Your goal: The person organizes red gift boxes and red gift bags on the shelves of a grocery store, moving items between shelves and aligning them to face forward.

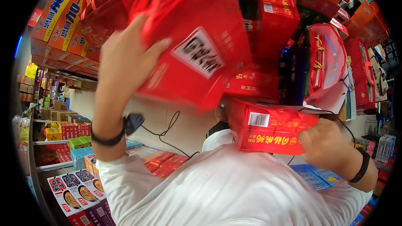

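My left hand point(128, 50) is at the upper left side of a large red gift bag point(191, 50) with red ribbon handles and a white label bearing writing. The bag is tilted and blurred, and its handles partly cover my fingers, so I cannot tell how firmly they grip it. At the lower right, my right hand point(323, 141) is closed on the end of a smaller red package point(267, 128) with yellow lettering and a barcode. Both wrists wear black bands; a small black device with a cable is by the left one.
Orange cartons point(64, 22) are stacked at the upper left. More red gift boxes point(278, 12) and an opened bag with a clear side point(328, 59) stand at the right. Shelves of boxed goods point(75, 191) lie lower left. A black cable point(163, 133) hangs before me.
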The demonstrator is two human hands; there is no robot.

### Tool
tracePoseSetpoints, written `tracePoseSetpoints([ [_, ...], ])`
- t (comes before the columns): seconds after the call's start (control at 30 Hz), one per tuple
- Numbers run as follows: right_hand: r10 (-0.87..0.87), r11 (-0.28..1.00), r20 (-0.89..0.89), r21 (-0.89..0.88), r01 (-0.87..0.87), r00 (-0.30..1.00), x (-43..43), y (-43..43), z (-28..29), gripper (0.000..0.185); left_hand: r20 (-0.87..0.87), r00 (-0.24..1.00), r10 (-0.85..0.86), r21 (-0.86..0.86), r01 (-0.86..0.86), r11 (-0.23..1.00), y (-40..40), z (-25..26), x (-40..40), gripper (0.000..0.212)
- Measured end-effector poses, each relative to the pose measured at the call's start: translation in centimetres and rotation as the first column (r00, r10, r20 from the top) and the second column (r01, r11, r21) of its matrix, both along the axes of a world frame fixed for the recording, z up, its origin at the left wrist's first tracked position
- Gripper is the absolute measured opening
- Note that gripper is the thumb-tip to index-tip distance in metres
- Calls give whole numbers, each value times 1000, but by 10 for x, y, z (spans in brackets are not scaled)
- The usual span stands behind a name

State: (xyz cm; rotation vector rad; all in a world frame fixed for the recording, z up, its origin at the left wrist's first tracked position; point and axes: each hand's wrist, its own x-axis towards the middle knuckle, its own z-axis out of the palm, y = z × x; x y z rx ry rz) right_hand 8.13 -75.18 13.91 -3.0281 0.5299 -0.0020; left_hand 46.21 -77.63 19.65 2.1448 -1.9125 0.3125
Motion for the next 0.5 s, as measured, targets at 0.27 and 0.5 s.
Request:
tracePoseSetpoints([
  [0.27,225,973,-68,57,-222,972,-22,20,-60,14,314,947,-62,70,42,997,-215,-33,-54,38],
  [0.5,-66,996,-105,52,71,992,-42,43,-72,15,341,940,29,141,-81,987,-316,-18,-70,45],
])
